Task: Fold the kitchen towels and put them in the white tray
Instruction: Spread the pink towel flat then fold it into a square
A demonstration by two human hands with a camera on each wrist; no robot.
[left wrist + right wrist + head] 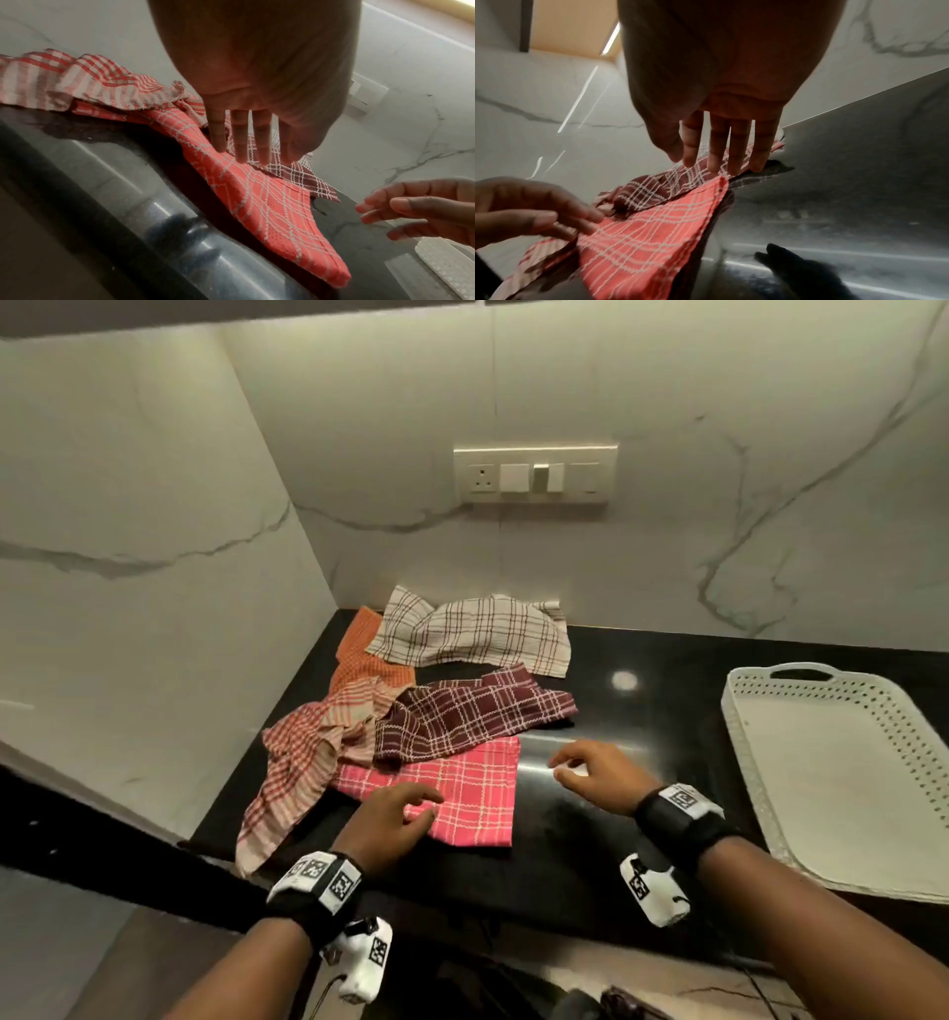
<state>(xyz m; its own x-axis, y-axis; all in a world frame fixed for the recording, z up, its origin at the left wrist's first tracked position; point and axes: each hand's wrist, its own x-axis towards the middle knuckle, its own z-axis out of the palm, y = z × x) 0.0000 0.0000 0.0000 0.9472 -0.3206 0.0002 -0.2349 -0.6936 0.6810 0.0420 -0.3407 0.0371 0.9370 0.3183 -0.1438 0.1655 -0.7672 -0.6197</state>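
both hands point(395, 819) hover open-fingered over pink towel point(472, 793).

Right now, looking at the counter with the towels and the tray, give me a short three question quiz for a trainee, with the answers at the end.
1. True or false: the white tray already holds a folded towel.
2. Which towel lies under the left hand? A) the pink towel B) the cream towel C) the orange towel
3. Fill in: the maroon towel partly overlaps the far edge of the ____ towel.

Key
1. False: no towel lies in the tray.
2. A. The hand is over the pink towel with straight fingers; the right hand is beside that towel, over the black counter, holding nothing.
3. pink
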